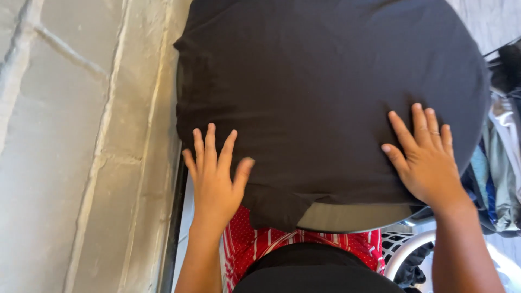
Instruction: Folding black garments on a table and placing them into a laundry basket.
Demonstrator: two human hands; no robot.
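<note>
Grey stone paving (65,163), pale and crossed by raised mortar seams, fills the left third of the head view. A dark metal edge (172,228) runs upward beside it.

Item: black cloth (325,81), plain and matte, spread flat over a round desk (358,217). The cloth covers nearly the whole top; only a grey sliver of the desk shows bare at the near edge, where a corner of the cloth hangs over the rim.

Item: left hand (214,173), palm down, fingers spread and pointing away from the body. Fingers rest on the near-left edge of the cloth, the heel of the hand just off it. Grip fully open, pressing flat and holding nothing.

Item: red garment with white stripes (255,247), seen below the desk between the two forearms, with a black garment (315,271) under it.

Item: right hand (426,160), palm down on the near-right part of the cloth, fingers together and angled slightly left, a ring on one finger. Grip open and flat, clasping nothing.

Item: heap of mixed clothing (499,179) in blue, green and white at the far right, beside a white basket (401,249) holding dark fabric.
</note>
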